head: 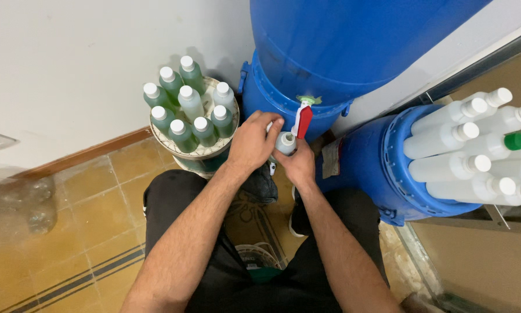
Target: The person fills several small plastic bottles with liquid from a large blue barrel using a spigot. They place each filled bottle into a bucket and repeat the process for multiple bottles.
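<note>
Item: small open-necked bottle point(285, 142), upright, long axis vertical, directly under the red-handled tap point(302, 120) of the far blue drum point(353, 52). I log my right hand point(297, 166) wrapped around its near side from below, my left hand point(252, 141) curled against its left shoulder, fingertips at the neck. Both hands touch it. Filled green bottles point(192, 110) stand on a round tray point(205, 152), just left.

Green filled bottles point(190, 110) in round basket point(209, 152), empty white bottles point(481, 150) on 2nd drum point(365, 168).

head cam — looks steeply down | close over lap, floor point(69, 232)
</note>
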